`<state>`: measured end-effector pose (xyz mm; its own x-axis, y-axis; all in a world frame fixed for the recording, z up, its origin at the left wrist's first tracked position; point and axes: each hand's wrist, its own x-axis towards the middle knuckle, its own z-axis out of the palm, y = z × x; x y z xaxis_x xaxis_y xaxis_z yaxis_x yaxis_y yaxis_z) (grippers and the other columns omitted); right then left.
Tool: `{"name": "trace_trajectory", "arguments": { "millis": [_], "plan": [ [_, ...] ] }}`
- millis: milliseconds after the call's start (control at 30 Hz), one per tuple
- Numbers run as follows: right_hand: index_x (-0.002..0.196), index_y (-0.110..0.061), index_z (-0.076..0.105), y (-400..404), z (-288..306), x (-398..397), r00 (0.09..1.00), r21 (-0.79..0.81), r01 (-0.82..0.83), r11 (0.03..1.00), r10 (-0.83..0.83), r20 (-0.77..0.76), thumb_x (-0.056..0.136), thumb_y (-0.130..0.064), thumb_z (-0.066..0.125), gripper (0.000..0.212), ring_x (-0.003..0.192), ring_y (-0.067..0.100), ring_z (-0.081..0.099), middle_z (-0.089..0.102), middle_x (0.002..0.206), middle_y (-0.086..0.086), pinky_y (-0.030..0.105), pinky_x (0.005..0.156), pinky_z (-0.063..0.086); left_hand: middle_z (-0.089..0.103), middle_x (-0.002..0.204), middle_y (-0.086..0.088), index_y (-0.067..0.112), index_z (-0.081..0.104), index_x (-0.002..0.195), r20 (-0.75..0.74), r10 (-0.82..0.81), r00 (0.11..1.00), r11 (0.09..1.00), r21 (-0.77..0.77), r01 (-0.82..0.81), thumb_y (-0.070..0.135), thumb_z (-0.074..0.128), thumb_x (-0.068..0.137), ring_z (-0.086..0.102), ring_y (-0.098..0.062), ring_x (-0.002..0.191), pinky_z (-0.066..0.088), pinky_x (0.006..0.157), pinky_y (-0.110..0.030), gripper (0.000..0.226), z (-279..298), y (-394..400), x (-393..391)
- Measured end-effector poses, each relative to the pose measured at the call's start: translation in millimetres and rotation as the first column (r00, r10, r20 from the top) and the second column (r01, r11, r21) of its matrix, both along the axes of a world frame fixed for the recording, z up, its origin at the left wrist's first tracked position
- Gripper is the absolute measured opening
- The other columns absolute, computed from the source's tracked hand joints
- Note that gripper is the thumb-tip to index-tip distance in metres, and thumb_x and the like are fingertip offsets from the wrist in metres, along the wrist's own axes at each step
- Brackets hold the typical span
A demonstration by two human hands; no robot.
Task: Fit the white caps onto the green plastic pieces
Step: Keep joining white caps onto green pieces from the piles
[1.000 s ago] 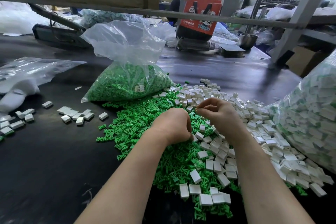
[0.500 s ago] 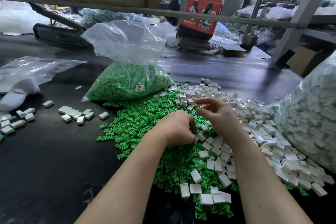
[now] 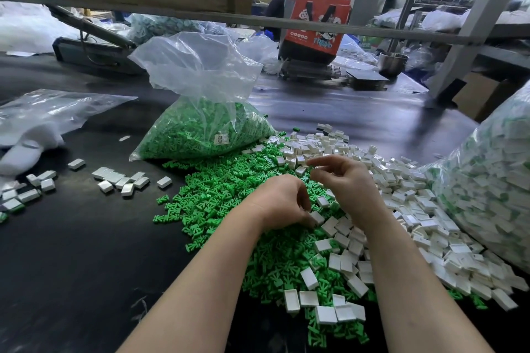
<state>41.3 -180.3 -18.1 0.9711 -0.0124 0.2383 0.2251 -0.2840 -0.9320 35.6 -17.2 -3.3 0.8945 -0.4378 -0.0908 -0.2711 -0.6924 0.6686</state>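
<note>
A heap of loose green plastic pieces [image 3: 226,195] lies on the black table, with a heap of white caps [image 3: 407,200] along its right side. My left hand [image 3: 282,205] is curled down over the seam of the two heaps, and its fingertips pinch a white cap [image 3: 317,217]. My right hand [image 3: 347,185] hovers just behind it. Its index finger reaches left over the caps, its other fingers are loosely bent, and nothing shows in it.
A clear bag of green pieces [image 3: 206,135] stands behind the heaps. A large bag of capped pieces [image 3: 487,180] bulges at the right. Several capped pieces [image 3: 123,180] lie on the table [image 3: 71,252] at left, near an empty bag [image 3: 43,114]. A person sits behind a red box [image 3: 315,23].
My right hand has gone from a pinch to spread fingers and moved slightly back. My left hand has dropped toward the caps at the heap's seam.
</note>
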Motion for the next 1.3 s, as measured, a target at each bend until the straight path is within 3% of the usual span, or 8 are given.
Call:
{"name": "trace_trajectory", "arguments": {
  "millis": [133, 233, 333, 467, 667, 833, 1100, 1300],
  "plan": [
    [0.100, -0.023, 0.073, 3, 2, -1, 0.999, 0.079, -0.050, 0.996, 0.049, 0.010, 0.084, -0.008, 0.073, 0.022, 0.083, 0.017, 0.070, 0.075, 0.086, 0.002, 0.024, 0.076, 0.055, 0.069, 0.079, 0.002, 0.018, 0.064, 0.086, -0.058, 0.116, 0.992, 0.921, -0.368, -0.129, 0.022, 0.083, 0.075, 0.066, -0.008, 0.071, 0.050, 0.062, -0.020, 0.022, -4, 12, 7],
    [0.093, -0.017, 0.073, 5, 6, -3, 0.997, 0.163, -0.063, 0.985, 0.056, 0.047, 0.081, -0.005, 0.075, 0.017, 0.079, 0.008, 0.070, 0.075, 0.085, -0.001, 0.015, 0.071, 0.052, 0.074, 0.080, -0.003, 0.013, 0.066, 0.094, -0.225, 0.138, 0.965, 0.673, -0.693, -0.258, 0.013, 0.080, 0.075, 0.069, -0.010, 0.069, 0.050, 0.058, -0.020, 0.024, -6, 19, 10],
    [0.087, -0.016, 0.073, 5, 10, -4, 0.993, 0.248, -0.111, 0.962, 0.099, 0.061, 0.081, -0.003, 0.073, 0.015, 0.072, 0.004, 0.066, 0.074, 0.081, -0.003, 0.014, 0.065, 0.050, 0.076, 0.084, -0.004, 0.006, 0.072, 0.097, -0.267, 0.098, 0.959, 0.513, -0.812, -0.279, 0.008, 0.080, 0.071, 0.069, -0.009, 0.071, 0.052, 0.061, -0.017, 0.028, -6, 22, 10],
    [0.085, -0.016, 0.072, 5, 11, -4, 0.990, 0.273, -0.142, 0.951, 0.133, 0.053, 0.081, -0.004, 0.072, 0.013, 0.068, 0.002, 0.061, 0.071, 0.079, -0.006, 0.014, 0.063, 0.049, 0.076, 0.084, -0.002, 0.010, 0.073, 0.092, -0.279, 0.067, 0.958, 0.438, -0.855, -0.279, 0.008, 0.079, 0.069, 0.066, -0.007, 0.069, 0.049, 0.058, -0.015, 0.024, -5, 24, 10],
    [0.097, -0.016, 0.074, 7, 10, -3, 0.988, 0.260, -0.153, 0.954, 0.142, 0.059, 0.083, -0.006, 0.071, 0.017, 0.069, 0.000, 0.062, 0.072, 0.081, -0.006, 0.014, 0.063, 0.049, 0.076, 0.089, -0.006, 0.014, 0.070, 0.091, -0.265, 0.064, 0.962, 0.443, -0.857, -0.265, 0.017, 0.080, 0.061, 0.069, -0.017, 0.080, 0.049, 0.065, -0.022, 0.032, -4, 25, 10],
    [0.090, -0.020, 0.074, 10, 12, -4, 0.986, 0.279, -0.168, 0.945, 0.160, 0.052, 0.083, -0.007, 0.072, 0.015, 0.069, 0.003, 0.059, 0.071, 0.083, -0.002, 0.016, 0.063, 0.047, 0.076, 0.091, -0.013, 0.013, 0.064, 0.091, -0.298, -0.003, 0.955, 0.401, -0.875, -0.272, 0.014, 0.076, 0.070, 0.072, -0.019, 0.077, 0.055, 0.064, -0.022, 0.024, -4, 26, 8],
    [0.091, -0.023, 0.073, 18, 14, -6, 0.978, 0.444, -0.179, 0.878, 0.209, -0.018, 0.073, -0.018, 0.073, 0.018, 0.072, 0.013, 0.058, 0.072, 0.084, 0.004, 0.028, 0.069, 0.043, 0.074, 0.078, -0.006, 0.008, 0.067, 0.096, -0.289, 0.091, 0.953, 0.441, -0.847, -0.298, 0.003, 0.071, 0.082, 0.071, -0.016, 0.072, 0.055, 0.062, -0.021, 0.015, -10, 24, 12],
    [0.092, -0.011, 0.068, 22, 15, -6, 0.977, 0.422, -0.164, 0.892, 0.207, -0.057, 0.070, -0.019, 0.073, 0.024, 0.068, 0.014, 0.062, 0.073, 0.079, 0.004, 0.022, 0.061, 0.049, 0.075, 0.079, -0.006, 0.011, 0.068, 0.088, -0.340, 0.091, 0.936, 0.314, -0.882, -0.351, 0.019, 0.073, 0.071, 0.072, -0.014, 0.072, 0.056, 0.062, -0.021, 0.020, -9, 20, 12]
  ]
}}
